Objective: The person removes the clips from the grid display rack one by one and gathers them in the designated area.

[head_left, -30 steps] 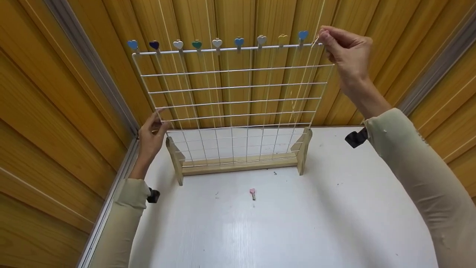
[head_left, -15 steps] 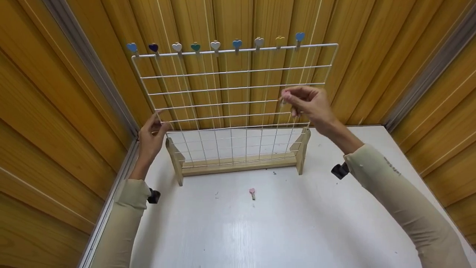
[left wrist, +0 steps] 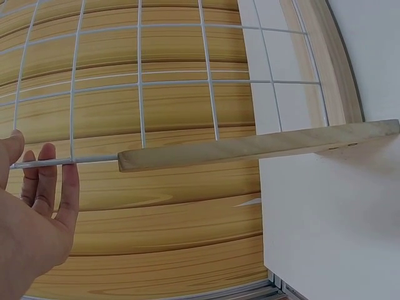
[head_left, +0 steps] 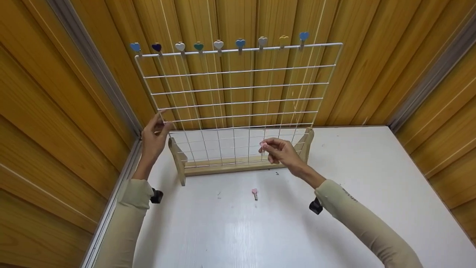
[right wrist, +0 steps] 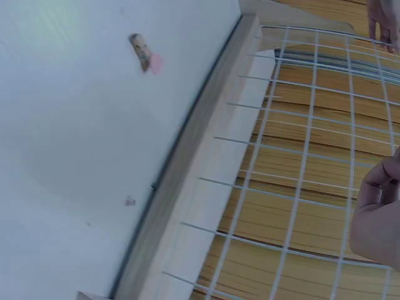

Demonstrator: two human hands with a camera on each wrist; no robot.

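A white wire grid (head_left: pixel 238 87) stands upright in a wooden stand (head_left: pixel 230 167) at the back of a white table (head_left: pixel 334 208). Several heart-topped clips (head_left: pixel 218 44) sit along its top bar. My left hand (head_left: pixel 158 124) holds the grid's left edge wire, thumb on one side and fingers on the other, as the left wrist view shows (left wrist: pixel 34 159). My right hand (head_left: pixel 269 147) hovers in front of the grid's lower rows, fingers curled and fingertips drawn together, with nothing plainly between them. A small pink clip (head_left: pixel 254 192) lies on the table below that hand, also visible in the right wrist view (right wrist: pixel 145 53).
Wood-panelled walls (head_left: pixel 55 93) close in the table on the left, back and right. The stand's upright side foot (left wrist: pixel 250 147) juts out near my left hand. The stand's base rail (right wrist: pixel 200 169) runs along the table behind the pink clip.
My right hand came down from the grid's top right corner, past the middle rows, to the lower rows near the stand. The left hand and the grid stayed put.
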